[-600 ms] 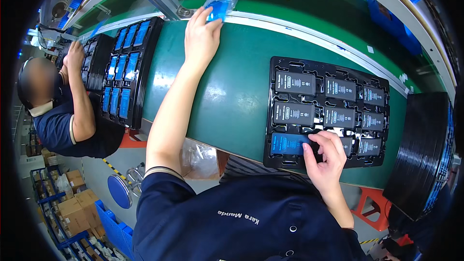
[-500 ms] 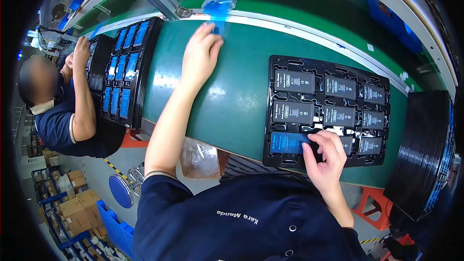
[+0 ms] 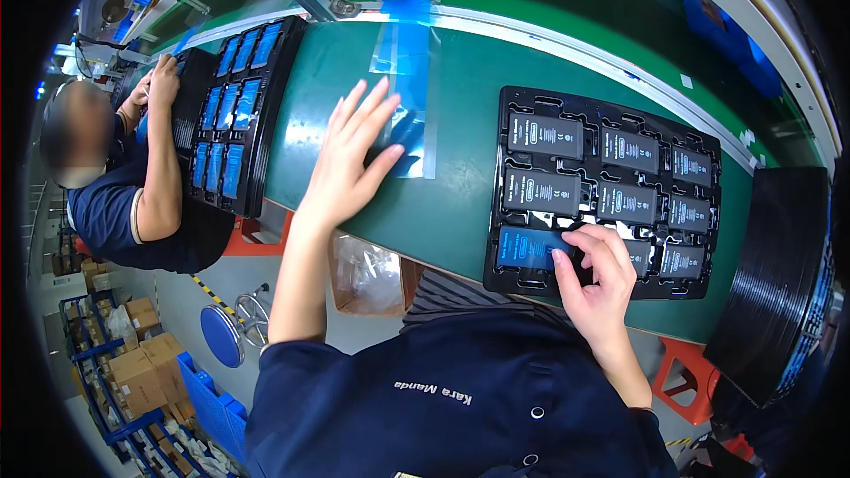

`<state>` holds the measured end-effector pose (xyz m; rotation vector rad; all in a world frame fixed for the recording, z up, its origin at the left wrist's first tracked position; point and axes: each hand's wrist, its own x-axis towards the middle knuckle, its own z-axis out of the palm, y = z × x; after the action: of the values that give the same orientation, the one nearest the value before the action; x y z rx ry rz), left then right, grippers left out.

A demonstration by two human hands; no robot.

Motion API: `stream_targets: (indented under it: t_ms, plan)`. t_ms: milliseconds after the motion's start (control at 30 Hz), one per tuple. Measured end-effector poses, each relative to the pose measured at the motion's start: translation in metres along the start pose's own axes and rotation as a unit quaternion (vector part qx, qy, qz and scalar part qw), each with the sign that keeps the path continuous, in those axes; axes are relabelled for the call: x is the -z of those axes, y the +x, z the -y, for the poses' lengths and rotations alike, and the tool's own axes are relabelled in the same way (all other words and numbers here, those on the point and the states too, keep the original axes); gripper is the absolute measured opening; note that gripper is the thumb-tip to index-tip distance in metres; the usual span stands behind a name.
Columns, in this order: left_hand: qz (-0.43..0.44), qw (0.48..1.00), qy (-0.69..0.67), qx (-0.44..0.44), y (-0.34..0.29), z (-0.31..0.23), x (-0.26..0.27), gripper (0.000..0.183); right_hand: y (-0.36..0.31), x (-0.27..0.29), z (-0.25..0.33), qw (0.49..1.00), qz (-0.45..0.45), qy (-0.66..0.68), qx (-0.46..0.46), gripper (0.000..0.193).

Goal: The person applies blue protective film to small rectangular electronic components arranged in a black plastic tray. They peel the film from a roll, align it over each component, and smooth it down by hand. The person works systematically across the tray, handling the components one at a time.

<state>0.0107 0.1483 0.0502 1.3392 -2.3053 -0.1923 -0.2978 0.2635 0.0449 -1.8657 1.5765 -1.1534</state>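
Blue battery [image 3: 529,249] in tray's [image 3: 591,156] near left corner, right fingers [image 3: 589,239] at its right end, cannot tell whether clamped, left fingers [image 3: 376,121] apart beside clear-blue film [image 3: 412,111]

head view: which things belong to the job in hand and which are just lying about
Likely in the job: blue film strip near the left hand; blue-tinted pack at the right hand; black tray holding it

Likely just lying about: round blue stool; cardboard boxes
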Motion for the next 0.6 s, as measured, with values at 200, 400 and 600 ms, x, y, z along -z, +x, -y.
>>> stream_targets:
  t_ms: [200, 400, 600]
  plan:
    - [0.080, 0.996, 0.033, 0.007, 0.008, 0.004, -0.017, 0.048, -0.003, 0.001, 0.001, 1.000, -0.010, 0.010, -0.009, 0.021]
    - [-0.083, 0.994, -0.074, -0.004, -0.012, -0.010, -0.025, 0.035, 0.000, 0.001, 0.003, 1.000, -0.011, 0.017, -0.013, 0.021]
    - [-0.107, 0.982, -0.151, -0.022, -0.026, -0.065, -0.026, 0.036, 0.000, -0.003, 0.001, 0.999, -0.009, 0.008, 0.045, 0.020]
